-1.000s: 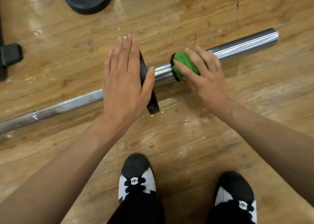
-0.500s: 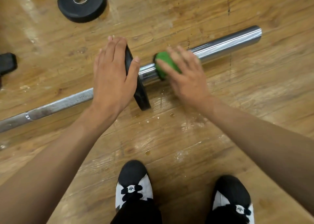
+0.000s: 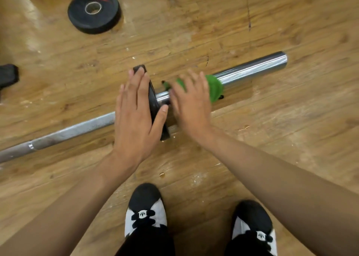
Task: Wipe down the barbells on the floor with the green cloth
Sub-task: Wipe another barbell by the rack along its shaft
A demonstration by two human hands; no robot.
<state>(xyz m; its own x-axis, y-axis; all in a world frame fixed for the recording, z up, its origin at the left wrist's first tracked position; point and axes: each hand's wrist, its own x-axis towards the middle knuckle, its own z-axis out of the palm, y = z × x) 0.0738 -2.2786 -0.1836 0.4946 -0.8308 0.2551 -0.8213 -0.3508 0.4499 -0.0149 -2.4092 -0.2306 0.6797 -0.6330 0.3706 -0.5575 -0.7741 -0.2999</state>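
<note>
A: barbell status?
B: barbell [image 3: 252,69] lies on the wood floor [image 3: 291,139] on a diagonal. Chrome sleeve end is far right, dull shaft runs off the left edge. A small black plate [image 3: 153,99] stands on edge on the bar, where shaft meets sleeve.
A: cloth?
B: green cloth [image 3: 215,88] sits on the sleeve, just right of the plate, partly under the right hand [image 3: 191,110].
A: hands?
B: right hand is blurred. Fingers are spread and near straight, laid across the cloth and pressing it onto the sleeve. Left hand [image 3: 136,117] is flat, fingers straight against the plate's left face, thumb over its rim. It grips nothing.
A: surroundings?
B: loose weight disc [image 3: 94,11] lies flat far left, well apart from the bar. Black-and-white shoes [image 3: 145,207] are at the bottom edge.
</note>
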